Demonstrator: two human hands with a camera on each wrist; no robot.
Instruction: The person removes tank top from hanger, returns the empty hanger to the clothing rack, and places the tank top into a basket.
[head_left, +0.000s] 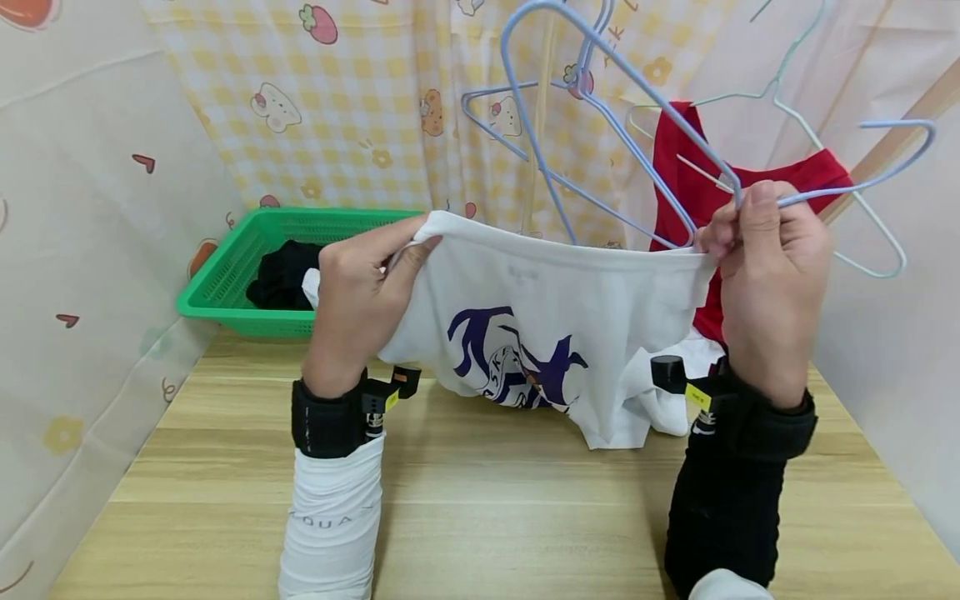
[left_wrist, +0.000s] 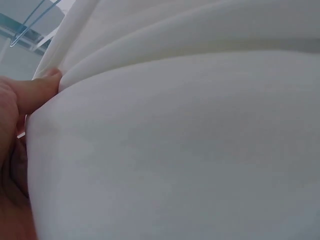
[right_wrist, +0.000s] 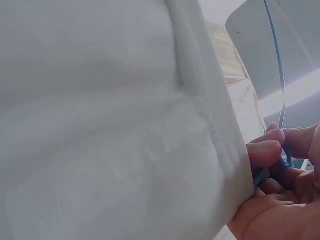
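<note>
A white T-shirt (head_left: 547, 308) with a dark blue print hangs stretched between both hands above a wooden table (head_left: 480, 508). My left hand (head_left: 360, 292) pinches the shirt's hem at its left end. My right hand (head_left: 765, 258) pinches the right end of the hem together with a light blue wire hanger (head_left: 615, 75). In the left wrist view the white T-shirt (left_wrist: 180, 140) fills the frame, with my thumb (left_wrist: 35, 92) on its edge. In the right wrist view my fingers (right_wrist: 265, 150) hold the white T-shirt (right_wrist: 110, 125) and the blue hanger wire (right_wrist: 277, 75).
A green plastic basket (head_left: 240, 267) with a dark garment (head_left: 281, 275) sits at the table's back left. A red garment (head_left: 690, 183) hangs on a pale hanger behind my right hand, beside other blue hangers (head_left: 517, 142). Patterned curtains close in the sides and back.
</note>
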